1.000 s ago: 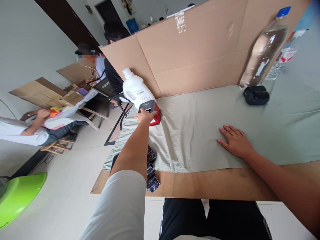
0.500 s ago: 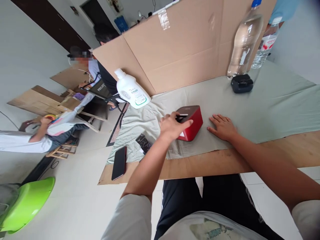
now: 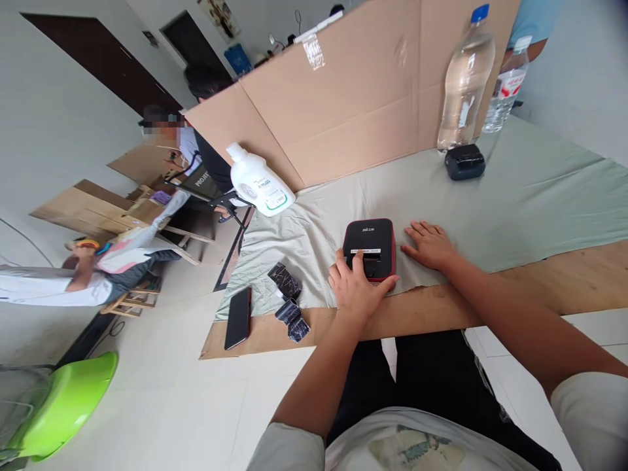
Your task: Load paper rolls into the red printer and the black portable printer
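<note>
A small red and black box-shaped device point(image 3: 369, 247) stands on the grey-green cloth point(image 3: 490, 203) near the table's front edge. My left hand point(image 3: 354, 291) grips its near side, thumb and fingers wrapped on its front. My right hand point(image 3: 430, 244) lies flat on the cloth, palm down, just right of the device and close to touching it. A white plastic bottle point(image 3: 258, 184) stands at the cloth's far left corner.
A phone point(image 3: 238, 317) and dark crumpled wrappers point(image 3: 289, 301) lie at the table's left end. A black case point(image 3: 464, 161) and two water bottles point(image 3: 464, 78) stand at the back by a cardboard wall point(image 3: 353, 98). Other people sit at left; a green basin point(image 3: 69, 402) is on the floor.
My left hand carried the red device from beside the white bottle to the front middle and set it upright. My right hand stayed on the cloth.
</note>
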{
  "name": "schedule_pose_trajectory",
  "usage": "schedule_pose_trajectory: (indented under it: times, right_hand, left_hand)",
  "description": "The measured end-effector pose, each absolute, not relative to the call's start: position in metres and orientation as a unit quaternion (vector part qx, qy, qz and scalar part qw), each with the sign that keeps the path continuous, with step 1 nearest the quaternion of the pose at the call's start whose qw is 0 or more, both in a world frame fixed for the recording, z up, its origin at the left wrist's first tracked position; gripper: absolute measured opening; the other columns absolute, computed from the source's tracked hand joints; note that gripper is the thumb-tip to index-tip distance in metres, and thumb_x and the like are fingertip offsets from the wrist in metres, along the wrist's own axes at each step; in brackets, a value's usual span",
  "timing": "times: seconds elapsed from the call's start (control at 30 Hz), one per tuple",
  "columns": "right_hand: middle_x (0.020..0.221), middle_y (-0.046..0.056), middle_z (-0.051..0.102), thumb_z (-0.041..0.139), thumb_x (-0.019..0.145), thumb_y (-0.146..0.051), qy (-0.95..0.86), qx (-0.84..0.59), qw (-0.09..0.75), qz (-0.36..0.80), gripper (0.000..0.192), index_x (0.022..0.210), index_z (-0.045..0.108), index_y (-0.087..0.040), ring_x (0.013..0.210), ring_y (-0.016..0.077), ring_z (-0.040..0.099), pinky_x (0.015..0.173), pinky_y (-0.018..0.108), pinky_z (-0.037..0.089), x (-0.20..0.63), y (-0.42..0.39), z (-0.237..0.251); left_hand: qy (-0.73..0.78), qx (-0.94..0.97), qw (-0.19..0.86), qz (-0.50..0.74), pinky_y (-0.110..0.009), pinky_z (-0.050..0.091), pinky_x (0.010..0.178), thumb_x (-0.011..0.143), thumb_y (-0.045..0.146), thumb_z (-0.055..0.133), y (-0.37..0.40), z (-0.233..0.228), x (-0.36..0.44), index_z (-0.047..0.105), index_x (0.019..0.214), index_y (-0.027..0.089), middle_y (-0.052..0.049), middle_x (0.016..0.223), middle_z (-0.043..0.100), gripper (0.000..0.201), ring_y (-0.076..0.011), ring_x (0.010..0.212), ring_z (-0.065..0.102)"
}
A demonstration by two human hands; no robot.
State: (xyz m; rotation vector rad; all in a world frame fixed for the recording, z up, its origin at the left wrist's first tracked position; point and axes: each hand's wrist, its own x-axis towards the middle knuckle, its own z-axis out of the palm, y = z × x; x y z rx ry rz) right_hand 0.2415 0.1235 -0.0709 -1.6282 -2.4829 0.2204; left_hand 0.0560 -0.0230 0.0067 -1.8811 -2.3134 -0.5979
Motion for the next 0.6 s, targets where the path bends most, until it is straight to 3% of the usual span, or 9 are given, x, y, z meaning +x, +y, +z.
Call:
schedule_pose_trajectory:
  times: [0.13, 0.3, 0.4, 0.5, 0.6]
  right_hand:
    - [0.157, 0.015, 0.040, 0.036, 0.095, -0.059, -0.825, -0.538, 0.136, 0.108, 0.069, 0.146, 0.048, -0.015, 0.148, 0.0344, 0.031, 0.119, 0.056, 0.026, 0.244, 0.125, -0.077]
    - [0.155, 0.015, 0.043, 0.034, 0.096, -0.061, -0.793, -0.435, 0.386, 0.183, 0.068, 0.150, 0.040, -0.020, 0.146, 0.0299, 0.036, 0.118, 0.054, 0.032, 0.223, 0.108, -0.062]
    - [0.157, 0.014, 0.039, 0.045, 0.092, -0.063, -0.785, -0.362, 0.460, 0.201, 0.068, 0.146, 0.045, -0.022, 0.148, 0.0308, 0.031, 0.120, 0.054, 0.030, 0.197, 0.087, -0.044]
    - [0.155, 0.010, 0.043, 0.054, 0.089, -0.057, -0.797, -0.312, 0.486, 0.177, 0.049, 0.124, 0.065, -0.024, 0.149, 0.0336, 0.028, 0.120, 0.056, 0.028, 0.176, 0.064, -0.035]
    - [0.145, 0.007, 0.053, 0.059, 0.085, -0.052, -0.795, -0.294, 0.511, 0.142, 0.032, 0.097, 0.072, -0.025, 0.145, 0.0346, 0.034, 0.116, 0.057, 0.032, 0.169, 0.047, -0.039]
  left_hand:
    - [-0.740, -0.642, 0.046, -0.195, -0.058, 0.040, 0.102, 0.075, 0.071, 0.066, -0.036, 0.002, 0.047, 0.049, 0.143, 0.016, -0.022, 0.149, 0.042, 0.089, -0.0407, 0.118, 0.050]
    - [-0.681, -0.672, -0.017, -0.291, -0.053, 0.042, 0.104, 0.086, 0.064, 0.058, -0.045, -0.002, 0.031, 0.045, 0.145, 0.019, -0.021, 0.145, 0.047, 0.075, -0.0362, 0.125, 0.050]
    - [-0.666, -0.610, -0.087, -0.419, -0.045, 0.045, 0.102, 0.094, 0.057, 0.048, -0.030, -0.004, 0.008, 0.054, 0.133, 0.019, -0.016, 0.130, 0.059, 0.056, -0.0286, 0.119, 0.057]
    - [-0.667, -0.491, -0.227, -0.512, -0.044, 0.043, 0.106, 0.093, 0.055, 0.049, -0.002, -0.009, -0.014, 0.061, 0.123, 0.020, -0.013, 0.132, 0.060, 0.047, -0.0266, 0.121, 0.057]
    - [-0.568, -0.419, -0.434, -0.560, -0.041, 0.036, 0.115, 0.092, 0.056, 0.050, 0.018, -0.015, -0.018, 0.057, 0.133, 0.025, -0.007, 0.148, 0.053, 0.052, -0.0253, 0.139, 0.046]
